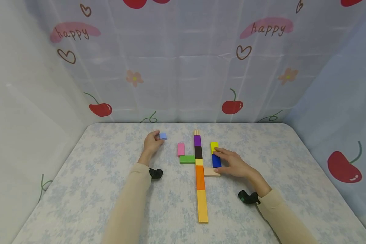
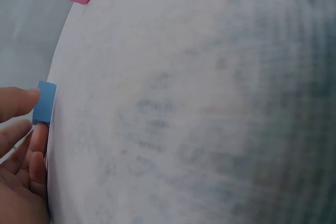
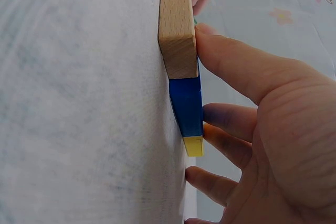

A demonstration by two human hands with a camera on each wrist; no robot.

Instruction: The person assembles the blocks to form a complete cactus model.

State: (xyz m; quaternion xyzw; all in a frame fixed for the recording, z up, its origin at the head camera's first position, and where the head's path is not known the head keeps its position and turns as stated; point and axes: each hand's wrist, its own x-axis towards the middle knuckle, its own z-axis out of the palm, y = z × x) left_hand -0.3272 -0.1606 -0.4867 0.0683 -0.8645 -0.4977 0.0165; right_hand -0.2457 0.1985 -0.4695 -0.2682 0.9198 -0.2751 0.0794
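My left hand point(image 1: 153, 142) pinches a small light blue block point(image 1: 163, 136) between thumb and fingers, at the far left of the block layout. In the left wrist view that blue block point(image 2: 45, 103) stands close at the table surface. On the right side, my right hand point(image 1: 233, 164) rests over several flat blocks. Its thumb touches the plain wooden block point(image 3: 178, 24), and its fingertips lie along the dark blue block point(image 3: 186, 106) and the yellow block point(image 1: 214, 145) beyond it. These three form an arm off the central column, the wooden one nearest me.
A long column runs away from me: golden block point(image 1: 202, 206), orange block point(image 1: 200, 178), pale yellow block, black block point(image 1: 198, 152), purple block point(image 1: 197, 140), with thin wooden sticks point(image 1: 196, 132) at its far end. A green block point(image 1: 187, 159) and a pink block point(image 1: 181, 149) branch left.
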